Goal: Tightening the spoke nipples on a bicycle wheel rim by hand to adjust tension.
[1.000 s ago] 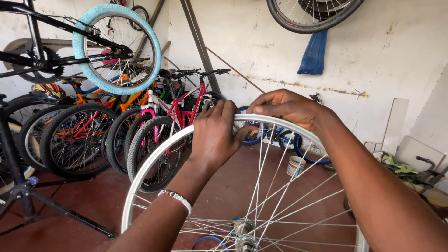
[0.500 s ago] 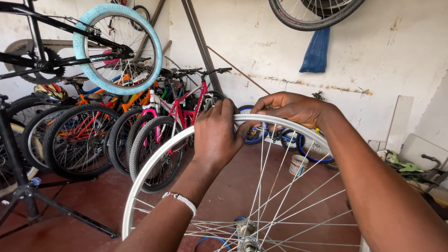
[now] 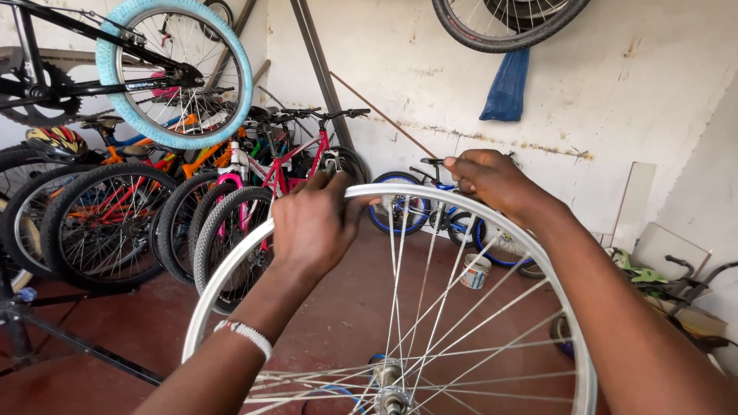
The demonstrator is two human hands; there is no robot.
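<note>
we've got our left hand (image 3: 315,227) wrapped round the silver rim (image 3: 231,273), right hand (image 3: 492,178) pinching its top edge, red floor (image 3: 154,338) open beyond.

**One small tub, one hanging bag**

Little here counts as packaging. A small round tub (image 3: 477,271) stands on the red floor (image 3: 361,307) near the far wall, white with a blue band wrapped round its side and an orange rim; what the band carries is too small to tell. Higher up, a limp blue plastic bag (image 3: 505,86) hangs against the whitewashed wall (image 3: 630,100). No signs or screens show anywhere.
</note>
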